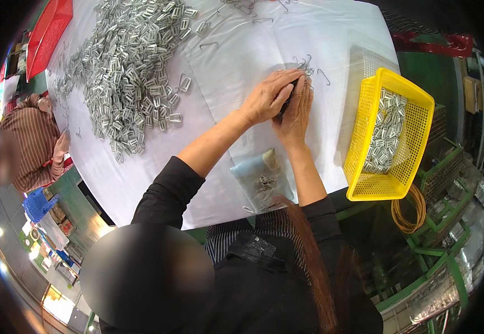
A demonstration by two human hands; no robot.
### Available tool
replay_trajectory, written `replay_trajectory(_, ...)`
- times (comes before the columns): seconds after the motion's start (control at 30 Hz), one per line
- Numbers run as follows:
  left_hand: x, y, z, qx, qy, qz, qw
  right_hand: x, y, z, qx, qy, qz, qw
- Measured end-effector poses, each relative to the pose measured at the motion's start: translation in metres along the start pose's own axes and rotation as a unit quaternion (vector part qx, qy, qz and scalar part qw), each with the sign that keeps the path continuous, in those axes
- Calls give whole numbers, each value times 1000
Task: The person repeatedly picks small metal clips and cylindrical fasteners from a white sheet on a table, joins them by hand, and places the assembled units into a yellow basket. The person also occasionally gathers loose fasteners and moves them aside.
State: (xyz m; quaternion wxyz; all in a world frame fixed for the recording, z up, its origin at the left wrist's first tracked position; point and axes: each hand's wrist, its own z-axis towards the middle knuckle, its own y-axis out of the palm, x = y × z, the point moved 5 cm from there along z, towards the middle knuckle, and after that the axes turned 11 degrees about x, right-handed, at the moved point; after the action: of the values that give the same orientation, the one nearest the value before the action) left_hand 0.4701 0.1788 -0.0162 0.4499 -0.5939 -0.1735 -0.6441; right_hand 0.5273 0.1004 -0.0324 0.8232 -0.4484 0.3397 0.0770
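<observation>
My fingers [286,83] on both hands press together around a small dark object [288,100] (mostly hidden), beside bent wire hooks [304,65] on the white tabletop [236,50].

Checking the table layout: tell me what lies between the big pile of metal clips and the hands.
Head view: mostly bare white table cover between the clip pile and the hands, with one loose bent wire toward the far side.

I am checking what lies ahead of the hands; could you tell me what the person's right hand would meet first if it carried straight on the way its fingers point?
The right hand points up the white table cover. It would most likely meet first the small cluster of bent wire hooks just past its fingertips; depth is hard to judge there.
</observation>
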Motion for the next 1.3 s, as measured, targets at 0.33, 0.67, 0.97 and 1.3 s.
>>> replay_trajectory(0.33,-3,-9,-50,165,-336,-459,806,-39,5,-21,24,235,323,916)
replay_trajectory(0.67,54,-210,-226,332,-281,-456,776,-265,46,-136,-133,193,429,872)
replay_trajectory(0.97,31,-444,-495,572,-285,-356,682,-504,190,-339,-324,125,492,798)
replay_trajectory(1.3,-80,-642,-712,680,-324,-63,654,-671,362,-474,-481,-98,339,803)
